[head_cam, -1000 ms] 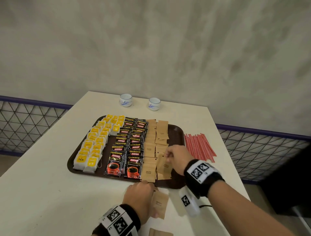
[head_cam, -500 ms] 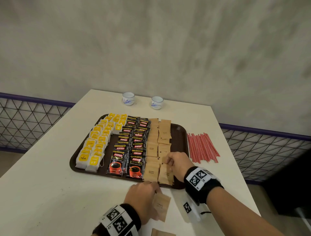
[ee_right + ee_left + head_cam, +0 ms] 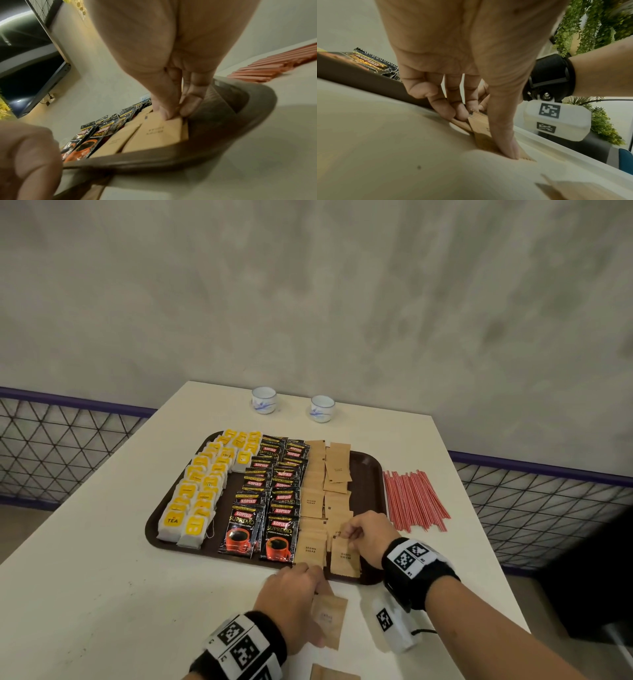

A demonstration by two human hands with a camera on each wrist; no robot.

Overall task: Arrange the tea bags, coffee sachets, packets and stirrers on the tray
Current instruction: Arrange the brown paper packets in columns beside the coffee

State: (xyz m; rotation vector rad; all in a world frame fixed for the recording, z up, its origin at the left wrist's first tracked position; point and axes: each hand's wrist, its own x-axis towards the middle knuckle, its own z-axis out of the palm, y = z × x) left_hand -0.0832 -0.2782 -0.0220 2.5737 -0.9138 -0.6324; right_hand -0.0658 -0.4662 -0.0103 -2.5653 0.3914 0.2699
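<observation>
A dark brown tray (image 3: 371, 470) holds yellow tea bags (image 3: 202, 491) on its left, black coffee sachets (image 3: 274, 508) in the middle and brown sugar packets (image 3: 313, 501) on the right. My right hand (image 3: 368, 530) pinches the top edge of the nearest packet (image 3: 344, 558) in the tray's right column; the right wrist view shows thumb and fingers on that packet (image 3: 159, 134). My left hand (image 3: 291, 594) grips a brown packet (image 3: 329, 619) on the table just in front of the tray; in the left wrist view it holds a small stack of packets (image 3: 481, 125). Red stirrers (image 3: 412, 499) lie on the table right of the tray.
Two small white cups (image 3: 263, 400) (image 3: 322, 408) stand at the table's far edge. Another brown packet (image 3: 334, 672) lies at the near edge below my left hand. The white table (image 3: 85, 577) is bordered by wire-mesh railings on both sides.
My right hand has lowered the packet it held flat onto the near end of the tray's right column. The left hand stays on its packets at the tray's front edge.
</observation>
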